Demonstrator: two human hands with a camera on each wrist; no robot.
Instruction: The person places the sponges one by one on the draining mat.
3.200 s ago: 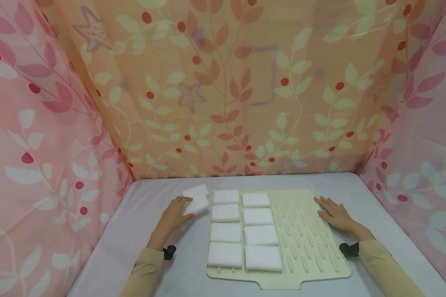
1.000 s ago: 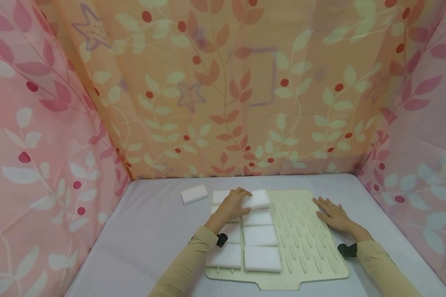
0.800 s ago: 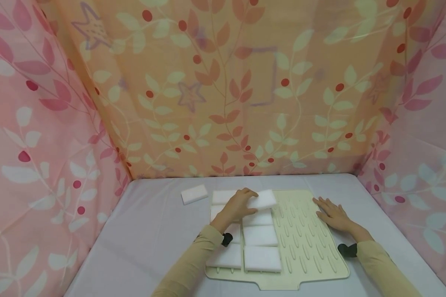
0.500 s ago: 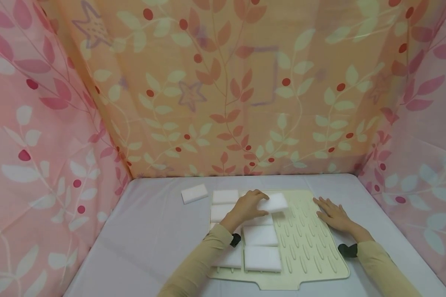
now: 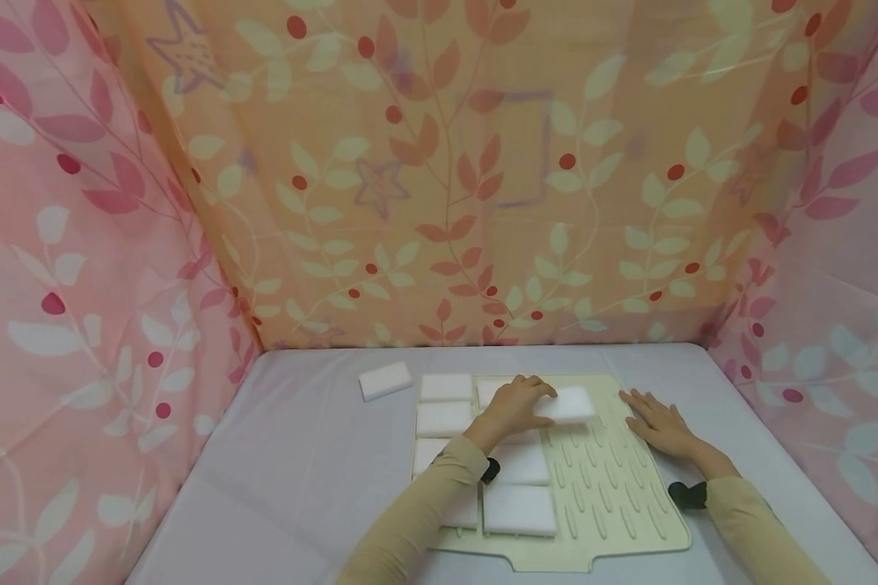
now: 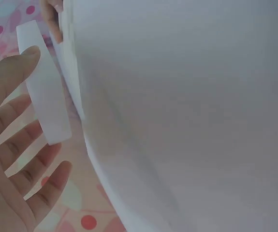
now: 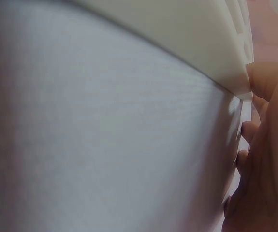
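Floral-curtained counter | left hand (image 5: 514, 404) pinches white sponge (image 5: 572, 404) over mat (image 5: 615, 479) far edge; lay flat, square beside neighbours | right hand (image 5: 654, 422) flat, steadying mat

left arm (image 5: 439, 487) hiding sponges, mat (image 7: 187, 34) cropped

Pale grey table (image 5: 300, 479), cream ribbed mat (image 5: 615, 496) lying on it, one white sponge block (image 5: 384, 379) beside the mat
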